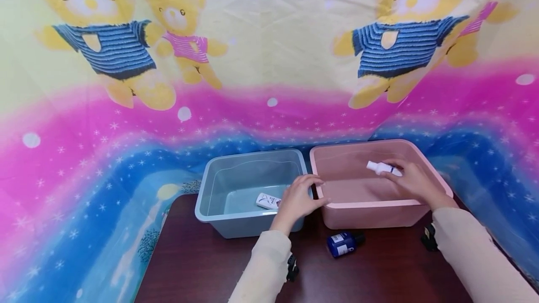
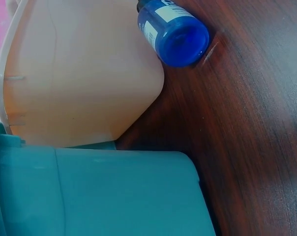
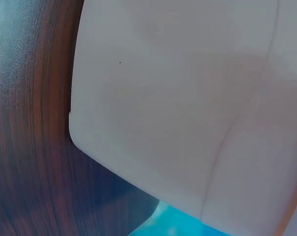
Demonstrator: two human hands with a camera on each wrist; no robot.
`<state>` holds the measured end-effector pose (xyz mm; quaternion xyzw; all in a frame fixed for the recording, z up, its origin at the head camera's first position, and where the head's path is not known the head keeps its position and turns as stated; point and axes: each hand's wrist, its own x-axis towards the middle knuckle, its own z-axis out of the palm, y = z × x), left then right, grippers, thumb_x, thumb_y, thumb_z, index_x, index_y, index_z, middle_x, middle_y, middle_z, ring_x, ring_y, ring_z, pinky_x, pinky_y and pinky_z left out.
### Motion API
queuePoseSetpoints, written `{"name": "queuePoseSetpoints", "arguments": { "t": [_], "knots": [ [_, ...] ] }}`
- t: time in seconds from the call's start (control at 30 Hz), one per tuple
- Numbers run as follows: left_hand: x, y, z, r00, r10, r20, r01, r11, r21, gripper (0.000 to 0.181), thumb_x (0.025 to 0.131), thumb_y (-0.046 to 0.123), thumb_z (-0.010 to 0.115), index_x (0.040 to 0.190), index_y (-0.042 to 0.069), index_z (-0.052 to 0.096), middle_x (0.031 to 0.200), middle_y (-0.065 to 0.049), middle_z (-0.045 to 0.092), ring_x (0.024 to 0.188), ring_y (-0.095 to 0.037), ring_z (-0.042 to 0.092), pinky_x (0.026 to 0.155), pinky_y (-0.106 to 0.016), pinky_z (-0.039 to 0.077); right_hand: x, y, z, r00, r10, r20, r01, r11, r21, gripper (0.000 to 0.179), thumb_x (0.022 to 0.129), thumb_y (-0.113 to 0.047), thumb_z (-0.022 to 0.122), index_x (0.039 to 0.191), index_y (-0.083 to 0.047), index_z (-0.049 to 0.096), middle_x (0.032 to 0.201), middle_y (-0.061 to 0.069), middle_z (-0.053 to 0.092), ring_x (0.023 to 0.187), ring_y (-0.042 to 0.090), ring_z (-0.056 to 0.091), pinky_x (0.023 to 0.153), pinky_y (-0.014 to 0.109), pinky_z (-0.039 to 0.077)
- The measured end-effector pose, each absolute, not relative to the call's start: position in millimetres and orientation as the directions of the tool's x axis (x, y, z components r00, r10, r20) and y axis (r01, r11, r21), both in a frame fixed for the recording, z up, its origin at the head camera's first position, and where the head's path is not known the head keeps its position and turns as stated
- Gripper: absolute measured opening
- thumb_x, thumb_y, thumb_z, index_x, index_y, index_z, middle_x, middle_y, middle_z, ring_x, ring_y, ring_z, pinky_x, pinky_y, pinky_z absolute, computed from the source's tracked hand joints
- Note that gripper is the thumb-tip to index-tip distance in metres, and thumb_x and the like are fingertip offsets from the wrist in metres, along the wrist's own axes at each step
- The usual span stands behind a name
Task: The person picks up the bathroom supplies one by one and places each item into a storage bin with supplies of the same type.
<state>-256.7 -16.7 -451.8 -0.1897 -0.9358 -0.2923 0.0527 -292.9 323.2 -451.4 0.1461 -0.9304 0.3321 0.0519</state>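
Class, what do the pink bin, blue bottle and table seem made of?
Pink bin: probably smooth, satin plastic, with a moulded rim. Blue bottle: glossy, probably translucent glass or plastic; its base shows brighter blue. Table: low-sheen wood or laminate, showing grain.

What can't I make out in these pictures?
Head: lettering on the white bottle, too small.
Head: right end of the white container in the blue-gray tub, apparently hidden by the left hand.
Left wrist: cap of the blue bottle, mostly cut off by the top edge.
Right wrist: inside of the pink tub, hidden by its wall.
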Motion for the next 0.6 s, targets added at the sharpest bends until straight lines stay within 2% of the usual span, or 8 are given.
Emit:
{"name": "queuePoseSetpoints", "arguments": {
  "t": [0.33,0.4,0.47,0.53,0.6],
  "knots": [
    [-256.9,-16.2,-452.4,-0.924,0.324,0.206,0.383,0.756,0.531,0.052,0.076,0.065,0.060,0.120,0.037,0.059,0.132,0.018,0.046,0.128,-0.009,0.036,0.100,-0.048,0.035,-295.7,326.3,-454.6,-0.947,-0.239,0.216,-0.321,0.744,-0.586,0.047,0.091,-0.028,0.060,0.131,-0.006,0.050,0.125,0.016,0.048,0.107,0.034,0.050,0.077,0.051,0.050],
    [-256.8,-16.0,-452.3,-0.924,0.324,0.205,0.383,0.755,0.532,0.052,0.076,0.065,0.060,0.120,0.037,0.059,0.132,0.018,0.046,0.128,-0.009,0.035,0.100,-0.049,0.035,-295.8,326.9,-454.7,-0.944,-0.244,0.221,-0.329,0.735,-0.593,0.048,0.092,-0.028,0.059,0.132,-0.004,0.048,0.122,0.018,0.050,0.103,0.034,0.052,0.075,0.046,0.052],
    [-256.7,-16.0,-452.2,-0.923,0.325,0.205,0.384,0.756,0.530,0.052,0.076,0.065,0.060,0.120,0.037,0.059,0.132,0.018,0.046,0.129,-0.010,0.035,0.100,-0.049,0.035,-296.1,327.7,-454.7,-0.941,-0.246,0.232,-0.337,0.726,-0.600,0.048,0.092,-0.028,0.058,0.132,-0.002,0.047,0.119,0.018,0.052,0.100,0.033,0.054,0.073,0.036,0.053],
    [-256.5,-16.2,-451.8,-0.923,0.326,0.206,0.385,0.757,0.528,0.052,0.076,0.065,0.060,0.120,0.037,0.059,0.132,0.018,0.046,0.129,-0.009,0.035,0.100,-0.048,0.035,-296.5,328.5,-454.6,-0.938,-0.247,0.245,-0.347,0.717,-0.605,0.048,0.093,-0.028,0.057,0.132,-0.001,0.047,0.114,0.018,0.054,0.097,0.033,0.055,0.070,0.026,0.051],
    [-256.3,-16.4,-451.4,-0.922,0.327,0.205,0.386,0.757,0.527,0.052,0.076,0.065,0.060,0.120,0.036,0.059,0.132,0.018,0.046,0.129,-0.009,0.035,0.100,-0.048,0.035,-296.5,329.2,-454.4,-0.933,-0.250,0.260,-0.359,0.717,-0.598,0.047,0.093,-0.027,0.057,0.130,0.000,0.049,0.111,0.018,0.055,0.095,0.032,0.055,0.070,0.021,0.048]
  ]
}}
